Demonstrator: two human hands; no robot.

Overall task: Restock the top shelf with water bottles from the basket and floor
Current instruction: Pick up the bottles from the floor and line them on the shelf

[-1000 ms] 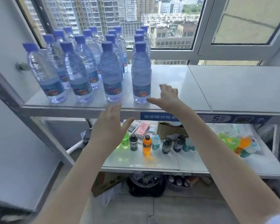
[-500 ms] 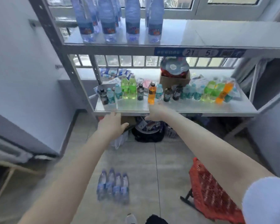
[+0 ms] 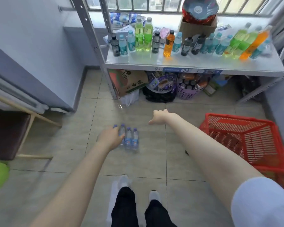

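Several clear water bottles (image 3: 129, 138) with blue caps lie side by side on the tiled floor ahead of my feet. My left hand (image 3: 109, 138) reaches down toward them, its back to the camera. It covers the leftmost bottle in the view and holds nothing. My right hand (image 3: 159, 115) is stretched forward to the right of the bottles, fingers loosely curled down, thumb out, empty. A red plastic basket (image 3: 236, 119) stands on the floor at my right; I see no bottles in it. The top shelf is out of view.
The metal rack's middle shelf (image 3: 195, 65) carries many coloured drink bottles and a cardboard box (image 3: 198, 28). Under it sit a box, a black bag and a purple basket (image 3: 187, 92) of cans. A stool (image 3: 8, 135) stands at left. My feet (image 3: 138, 185) are below.
My view has swung down from the top shelf with its standing water bottles to the floor. Both empty hands have dropped, the left one over the lying bottles.
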